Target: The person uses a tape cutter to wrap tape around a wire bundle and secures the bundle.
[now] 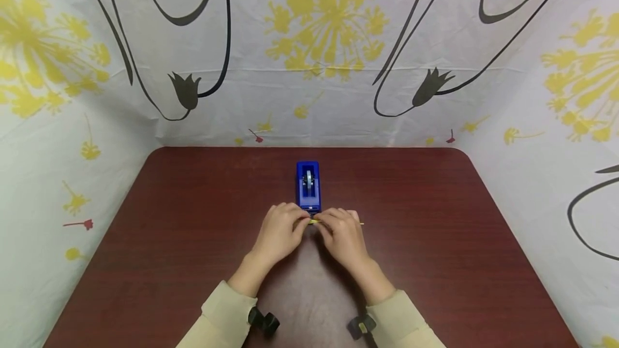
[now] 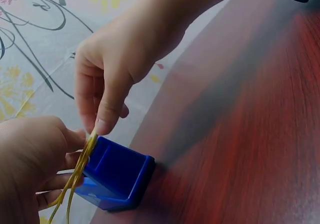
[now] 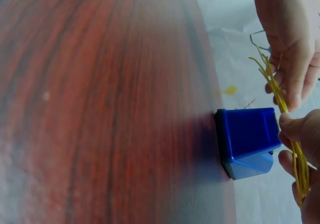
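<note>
A bundle of thin yellow strands (image 1: pixel 314 221) stretches between my two hands, just in front of a blue tape dispenser (image 1: pixel 308 182). My left hand (image 1: pixel 280 230) pinches it between thumb and fingertips. From the other side my right hand (image 1: pixel 344 235) pinches it too, thumb against the fingers. Loose strand ends (image 2: pixel 68 204) spread past the left fingers in the left wrist view. The right wrist view shows the yellow bundle (image 3: pixel 298 171) running along the right hand's fingers. The dispenser's toothed edge (image 3: pixel 276 121) is right beside the fingertips.
The dispenser stands on a dark red-brown table (image 1: pixel 217 187), with a tape roll (image 1: pixel 308 180) in it. A white cloth (image 1: pixel 300 42) with yellow and grey plant prints hangs behind and at both sides. Black wrist cameras (image 1: pixel 263 321) sit at both cuffs.
</note>
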The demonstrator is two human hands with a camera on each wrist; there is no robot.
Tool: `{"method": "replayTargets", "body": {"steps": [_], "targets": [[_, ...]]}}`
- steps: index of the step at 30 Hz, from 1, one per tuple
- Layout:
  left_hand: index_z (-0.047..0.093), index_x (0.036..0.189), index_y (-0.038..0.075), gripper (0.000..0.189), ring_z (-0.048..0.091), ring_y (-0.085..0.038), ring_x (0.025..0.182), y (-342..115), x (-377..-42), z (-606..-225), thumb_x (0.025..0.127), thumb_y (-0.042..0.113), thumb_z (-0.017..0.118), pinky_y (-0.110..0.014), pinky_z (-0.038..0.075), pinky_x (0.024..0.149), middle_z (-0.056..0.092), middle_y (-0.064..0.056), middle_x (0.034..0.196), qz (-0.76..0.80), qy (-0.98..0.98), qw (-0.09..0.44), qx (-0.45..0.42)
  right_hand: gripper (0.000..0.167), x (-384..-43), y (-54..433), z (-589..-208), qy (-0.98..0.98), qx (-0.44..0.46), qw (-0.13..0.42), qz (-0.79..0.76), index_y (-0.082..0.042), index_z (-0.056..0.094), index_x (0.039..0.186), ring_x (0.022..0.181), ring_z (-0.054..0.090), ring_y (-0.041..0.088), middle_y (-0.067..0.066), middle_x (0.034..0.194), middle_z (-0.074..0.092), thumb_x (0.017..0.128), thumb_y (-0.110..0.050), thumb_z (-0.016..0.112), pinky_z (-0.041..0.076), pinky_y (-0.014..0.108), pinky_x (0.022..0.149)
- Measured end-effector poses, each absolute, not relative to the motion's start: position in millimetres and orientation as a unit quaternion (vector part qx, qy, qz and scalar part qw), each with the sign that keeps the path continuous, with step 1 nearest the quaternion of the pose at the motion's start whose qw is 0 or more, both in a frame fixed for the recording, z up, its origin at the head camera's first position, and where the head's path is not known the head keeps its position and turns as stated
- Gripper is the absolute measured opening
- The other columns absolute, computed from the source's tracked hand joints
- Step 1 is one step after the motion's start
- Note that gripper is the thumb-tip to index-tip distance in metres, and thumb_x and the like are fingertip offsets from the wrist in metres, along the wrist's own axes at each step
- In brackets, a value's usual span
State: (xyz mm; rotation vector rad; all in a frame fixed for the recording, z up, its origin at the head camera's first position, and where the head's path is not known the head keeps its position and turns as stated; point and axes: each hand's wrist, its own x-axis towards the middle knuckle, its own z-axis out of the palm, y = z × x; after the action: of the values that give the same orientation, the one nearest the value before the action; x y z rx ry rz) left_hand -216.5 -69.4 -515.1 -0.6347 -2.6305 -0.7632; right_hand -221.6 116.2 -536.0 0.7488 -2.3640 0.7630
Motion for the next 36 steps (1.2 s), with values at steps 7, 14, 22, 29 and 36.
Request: {"method": "replayTargets", "body": {"steps": [7, 14, 22, 29, 36], "targets": [[0.079, 0.096, 0.013, 0.01, 0.07, -0.015, 0.085, -73, -212, -517, 0.093, 0.022, 0.076, -0.038, 0.051, 0.081, 0.075, 0.002, 0.094, -0.268, -0.921, 0.17, -0.224, 0.013, -220, 115, -534, -0.873, 0.283, 0.272, 0.29, -0.014, 0.079, 0.091, 0.077, 0.067, 0.016, -0.004, 0.087, 0.073, 0.08, -0.013, 0.086, 0.043, 0.039, 0.072], [0.079, 0.097, 0.014, 0.008, 0.069, -0.014, 0.085, -75, -211, -521, 0.092, 0.019, 0.076, -0.037, 0.05, 0.08, 0.074, 0.003, 0.093, -0.286, -0.914, 0.171, -0.23, 0.014, -219, 115, -533, -0.876, 0.29, 0.268, 0.278, -0.013, 0.079, 0.092, 0.076, 0.066, 0.016, -0.003, 0.089, 0.073, 0.08, -0.013, 0.086, 0.045, 0.039, 0.072], [0.08, 0.1, 0.013, 0.01, 0.068, -0.014, 0.087, -75, -212, -521, 0.093, 0.017, 0.075, -0.036, 0.049, 0.076, 0.073, 0.002, 0.094, -0.292, -0.911, 0.171, -0.237, 0.015, -216, 115, -529, -0.884, 0.293, 0.25, 0.266, -0.013, 0.08, 0.098, 0.076, 0.064, 0.016, -0.003, 0.091, 0.072, 0.084, -0.012, 0.083, 0.045, 0.04, 0.073], [0.08, 0.101, 0.011, 0.011, 0.067, -0.015, 0.085, -74, -213, -521, 0.094, 0.017, 0.073, -0.036, 0.047, 0.076, 0.072, 0.002, 0.094, -0.275, -0.915, 0.175, -0.24, 0.014, -215, 114, -527, -0.893, 0.289, 0.242, 0.247, -0.013, 0.08, 0.101, 0.08, 0.064, 0.018, -0.003, 0.091, 0.07, 0.087, -0.013, 0.08, 0.044, 0.042, 0.075], [0.08, 0.1, 0.012, 0.01, 0.065, -0.016, 0.082, -74, -213, -522, 0.093, 0.017, 0.075, -0.037, 0.044, 0.076, 0.07, 0.003, 0.092, -0.249, -0.923, 0.18, -0.233, 0.011, -215, 110, -526, -0.896, 0.285, 0.238, 0.242, -0.013, 0.08, 0.098, 0.08, 0.064, 0.019, -0.002, 0.089, 0.069, 0.087, -0.011, 0.08, 0.043, 0.042, 0.075]]}}
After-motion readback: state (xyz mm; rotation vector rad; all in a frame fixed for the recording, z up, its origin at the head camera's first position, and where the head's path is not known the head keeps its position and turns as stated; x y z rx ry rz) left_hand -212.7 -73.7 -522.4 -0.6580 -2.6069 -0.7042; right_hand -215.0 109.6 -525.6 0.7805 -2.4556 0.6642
